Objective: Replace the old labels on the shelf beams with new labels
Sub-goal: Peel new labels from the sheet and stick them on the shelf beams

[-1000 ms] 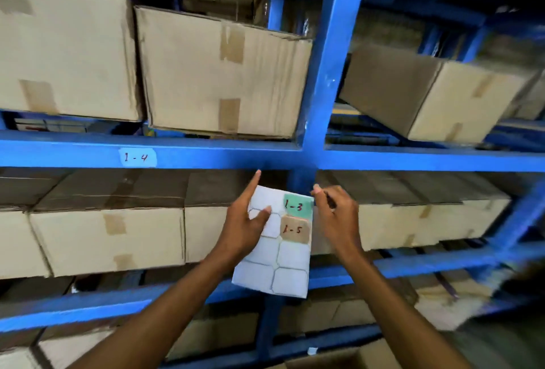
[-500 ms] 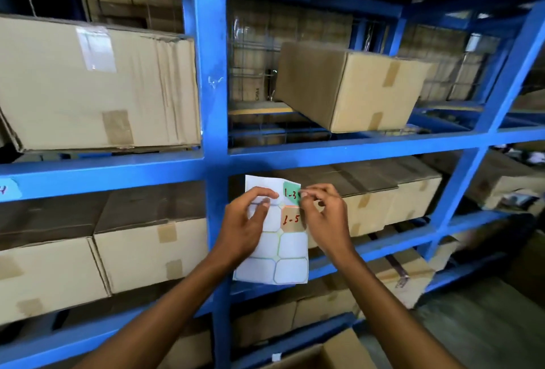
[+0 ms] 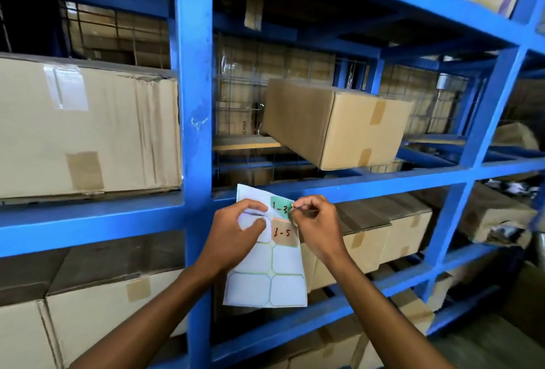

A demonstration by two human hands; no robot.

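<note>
A white label sheet (image 3: 265, 277) is held upright in front of the blue shelf beam (image 3: 383, 184). My left hand (image 3: 236, 230) grips the sheet's upper left part between thumb and fingers. A green label marked "1-3" (image 3: 280, 206) sits at the sheet's top right, with a brown label marked "1-5" (image 3: 284, 233) just below it. My right hand (image 3: 317, 221) pinches the right edge of the green label with thumb and forefinger. Most other cells on the sheet are blank backing.
A blue upright post (image 3: 194, 132) stands just left of the hands. Cardboard boxes fill the shelves: a large one (image 3: 88, 132) at left, a tilted one (image 3: 333, 123) at upper right, and several more (image 3: 383, 230) below the beam.
The view has swung right and closer to the rack, so the "1-4" label on the left beam is gone from sight. My right hand has closed onto the green label's edge.
</note>
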